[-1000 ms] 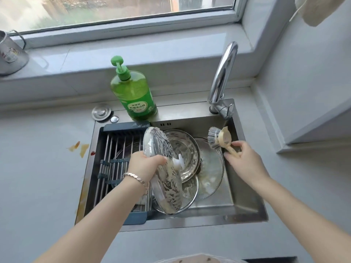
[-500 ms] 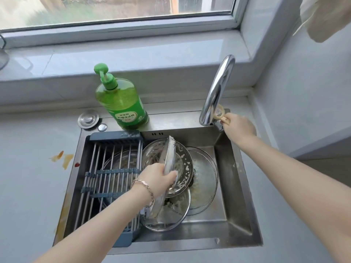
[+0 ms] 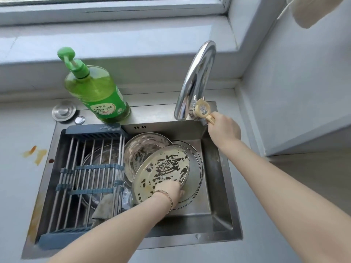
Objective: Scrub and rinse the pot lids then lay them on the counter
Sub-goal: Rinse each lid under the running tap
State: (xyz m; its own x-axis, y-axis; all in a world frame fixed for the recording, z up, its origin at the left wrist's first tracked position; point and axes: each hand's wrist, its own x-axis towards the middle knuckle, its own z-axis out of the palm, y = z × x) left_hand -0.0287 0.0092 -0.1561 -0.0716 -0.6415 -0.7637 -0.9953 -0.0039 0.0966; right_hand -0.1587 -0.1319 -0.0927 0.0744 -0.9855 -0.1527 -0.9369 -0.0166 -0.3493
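In the sink (image 3: 218, 223), my left hand (image 3: 171, 192) grips the soapy lid (image 3: 163, 168) by its near rim; my right hand (image 3: 224, 130), just beside the faucet (image 3: 197, 78), clasps the brush (image 3: 201, 110) handle.

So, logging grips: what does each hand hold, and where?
Left hand grips the soapy lid at its near rim; right hand holds the brush by its handle.

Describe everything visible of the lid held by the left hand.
The lid is round, apparently glass with a metal rim, its upturned face coated in pale suds broken by dark bare patches. It is tilted inside the sink, in front of a steel lid; whether they touch is unclear. The left hand grips its near rim. No knob shows.
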